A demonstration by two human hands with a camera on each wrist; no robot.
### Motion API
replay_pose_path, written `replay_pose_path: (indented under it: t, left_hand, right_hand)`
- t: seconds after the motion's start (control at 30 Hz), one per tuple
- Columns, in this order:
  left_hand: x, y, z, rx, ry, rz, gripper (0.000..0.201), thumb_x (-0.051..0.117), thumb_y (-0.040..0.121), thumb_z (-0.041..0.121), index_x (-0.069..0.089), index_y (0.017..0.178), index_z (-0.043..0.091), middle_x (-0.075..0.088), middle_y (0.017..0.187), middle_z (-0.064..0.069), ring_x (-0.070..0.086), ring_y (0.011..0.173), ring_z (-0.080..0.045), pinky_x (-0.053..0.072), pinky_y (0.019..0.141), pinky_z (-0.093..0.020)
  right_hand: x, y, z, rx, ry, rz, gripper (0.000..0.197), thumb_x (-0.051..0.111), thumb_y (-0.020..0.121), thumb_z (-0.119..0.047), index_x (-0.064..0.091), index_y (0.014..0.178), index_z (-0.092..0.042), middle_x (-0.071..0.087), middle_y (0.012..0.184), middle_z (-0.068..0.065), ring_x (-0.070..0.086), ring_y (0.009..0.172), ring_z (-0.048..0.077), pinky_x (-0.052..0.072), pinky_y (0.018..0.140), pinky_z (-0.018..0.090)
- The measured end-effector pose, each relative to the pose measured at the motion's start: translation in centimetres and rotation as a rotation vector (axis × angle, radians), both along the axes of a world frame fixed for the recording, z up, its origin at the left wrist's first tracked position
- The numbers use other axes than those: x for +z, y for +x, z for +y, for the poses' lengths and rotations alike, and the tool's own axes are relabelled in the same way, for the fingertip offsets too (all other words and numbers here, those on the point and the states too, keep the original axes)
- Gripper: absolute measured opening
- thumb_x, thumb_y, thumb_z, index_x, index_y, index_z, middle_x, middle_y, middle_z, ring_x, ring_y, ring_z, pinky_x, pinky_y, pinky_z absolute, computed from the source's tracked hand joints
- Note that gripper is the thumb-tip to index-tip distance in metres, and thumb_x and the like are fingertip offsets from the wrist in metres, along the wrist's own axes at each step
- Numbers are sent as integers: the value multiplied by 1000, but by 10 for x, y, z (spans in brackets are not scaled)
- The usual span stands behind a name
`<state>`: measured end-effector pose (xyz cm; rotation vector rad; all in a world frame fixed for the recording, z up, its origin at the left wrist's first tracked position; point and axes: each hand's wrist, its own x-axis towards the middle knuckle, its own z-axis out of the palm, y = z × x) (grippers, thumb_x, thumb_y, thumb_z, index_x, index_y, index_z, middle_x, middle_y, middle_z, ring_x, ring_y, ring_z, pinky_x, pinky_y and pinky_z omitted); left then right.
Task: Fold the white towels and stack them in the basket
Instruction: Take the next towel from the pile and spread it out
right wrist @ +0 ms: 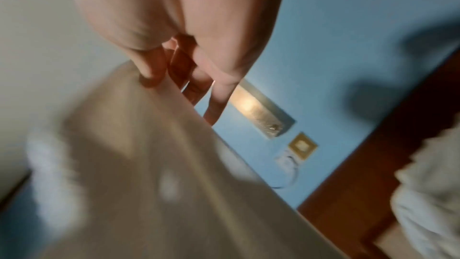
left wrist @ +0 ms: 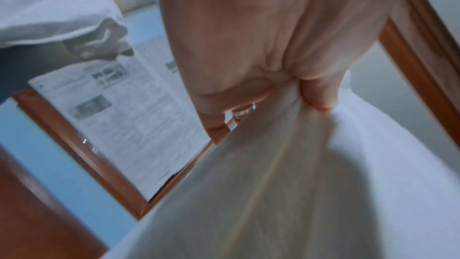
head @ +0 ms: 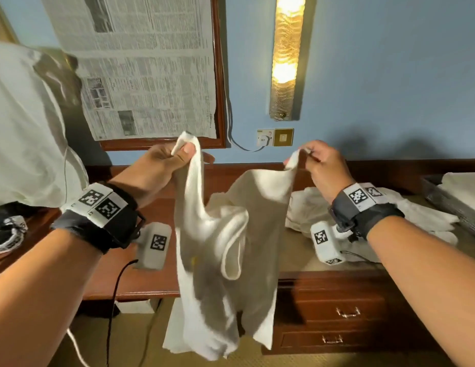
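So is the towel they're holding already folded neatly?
No: the white towel hangs loose and crumpled in the air, pinched at its top by the left hand and the right hand.

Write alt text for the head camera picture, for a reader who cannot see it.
Two bare hands hold a white towel up by its top corners, the left hand and right hand each pinching one, so it hangs crumpled before a wooden desk. More white towels lie on the desk, and a basket sits at far right.
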<state>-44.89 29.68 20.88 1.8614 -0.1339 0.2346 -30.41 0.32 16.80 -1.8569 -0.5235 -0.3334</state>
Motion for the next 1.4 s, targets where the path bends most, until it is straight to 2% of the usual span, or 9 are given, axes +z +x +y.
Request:
replay_pose_path:
  t: [0.2, 0.33, 0.43, 0.57, 0.67, 0.9, 1.1, 1.33, 1.4]
  left_hand:
    - [56, -16, 28, 54, 50, -308, 59, 64, 91, 43, 54, 82, -15, 54, 78, -17, 52, 72, -25, 47, 70, -34]
    - [73, -29, 19, 22, 54, -442, 26, 64, 91, 25, 72, 67, 20, 59, 65, 5, 52, 62, -11, 45, 58, -23]
    - [84, -35, 12, -28, 47, -519, 19, 62, 89, 20, 70, 76, 9, 61, 63, 13, 52, 60, -2, 44, 60, -15]
    - [97, -34, 7, -131, -79, -602, 45, 70, 90, 33, 66, 88, -12, 62, 83, -21, 54, 82, -26, 45, 80, -37]
    - [101, -31, 2, -162, -193, -612, 68, 78, 82, 42, 58, 95, -22, 53, 91, -40, 47, 88, -35, 39, 83, -49]
    - [96, -22, 3, -244, -361, -545, 26, 74, 86, 18, 70, 94, -6, 65, 84, -16, 59, 76, -25, 52, 71, -28]
    - [92, -27, 14, -363, -330, -442, 18, 70, 82, 26, 78, 89, 11, 74, 86, -5, 67, 79, -19, 55, 76, -33]
    - [78, -36, 24, -372, -311, -313, 38, 81, 76, 32, 71, 100, 3, 71, 96, -10, 63, 90, -29, 50, 88, -45]
    - [69, -41, 23, -340, -309, -279, 65, 84, 74, 35, 58, 106, -15, 62, 100, -20, 49, 92, -36, 38, 86, -53]
  right_hand:
    - [89, -50, 63, 222, 106, -268, 27, 60, 90, -5, 66, 85, -30, 69, 82, -13, 65, 82, 4, 50, 79, 25]
    - [128, -86, 84, 371, 69, -361, 22, 67, 90, -5, 69, 86, -26, 71, 79, -11, 66, 77, -1, 51, 77, 17]
    - [153, -107, 93, 451, 48, -425, 16, 70, 89, -8, 70, 89, -24, 72, 79, -15, 66, 78, -3, 49, 76, 13]
    - [177, -124, 100, 526, -2, -471, 12, 70, 88, -11, 72, 92, -23, 74, 86, -11, 68, 85, 1, 50, 80, 16]
    - [184, -131, 103, 560, -31, -498, 13, 69, 89, -11, 72, 91, -24, 74, 86, -13, 68, 85, 2, 49, 80, 16]
    - [186, -139, 114, 585, 31, -470, 8, 72, 84, -4, 72, 91, -9, 74, 86, 2, 70, 81, 10, 54, 78, 22]
    - [182, -142, 119, 627, 6, -378, 8, 72, 83, -5, 71, 90, -8, 73, 83, 0, 68, 79, 10, 54, 78, 21]
    - [166, -144, 126, 708, -175, -238, 35, 65, 88, -25, 62, 123, -19, 67, 103, 5, 65, 102, 14, 49, 95, 26]
    - [156, -142, 129, 718, -210, -164, 29, 65, 89, -25, 65, 116, -14, 67, 103, 10, 65, 96, 15, 51, 91, 26]
